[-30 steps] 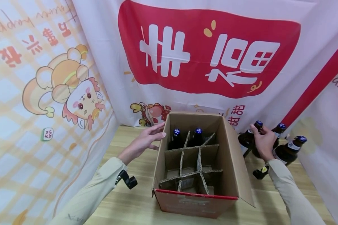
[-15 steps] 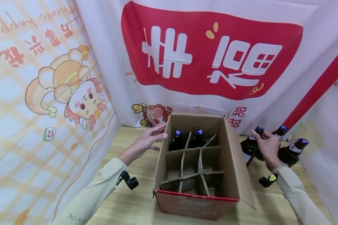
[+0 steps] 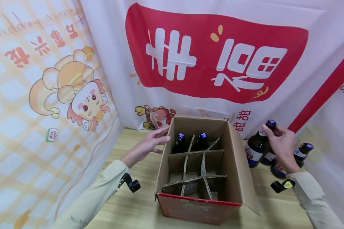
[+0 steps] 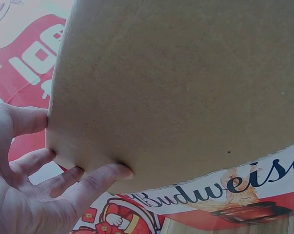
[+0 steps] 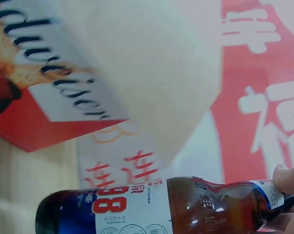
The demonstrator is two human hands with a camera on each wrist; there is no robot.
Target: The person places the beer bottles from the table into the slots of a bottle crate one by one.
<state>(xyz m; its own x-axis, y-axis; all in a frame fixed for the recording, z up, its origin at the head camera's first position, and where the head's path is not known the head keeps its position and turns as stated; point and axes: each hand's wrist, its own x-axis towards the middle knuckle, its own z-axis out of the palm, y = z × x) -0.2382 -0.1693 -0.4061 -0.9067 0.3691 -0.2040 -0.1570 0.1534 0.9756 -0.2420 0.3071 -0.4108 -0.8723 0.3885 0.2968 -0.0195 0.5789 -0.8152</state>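
Note:
My right hand grips the neck of a dark brown beer bottle, held slightly tilted close to the carton's right side. Its blue-and-white label with a red "98" shows in the right wrist view, where the bottle spans the lower edge. My left hand rests with spread fingers at the back left edge of the cardboard carton. In the left wrist view, fingertips press on the brown flap. Two blue-capped bottles stand in the carton's back compartments.
Cardboard dividers split the carton into cells. Beside my right hand stand other bottles, partly hidden by it. The carton's right flap hangs outward over the wooden table. Printed cloth rises behind and at both sides.
My right hand has raised the bottle by its neck, so its label now shows, and has shifted slightly right. My left hand has stayed at the carton.

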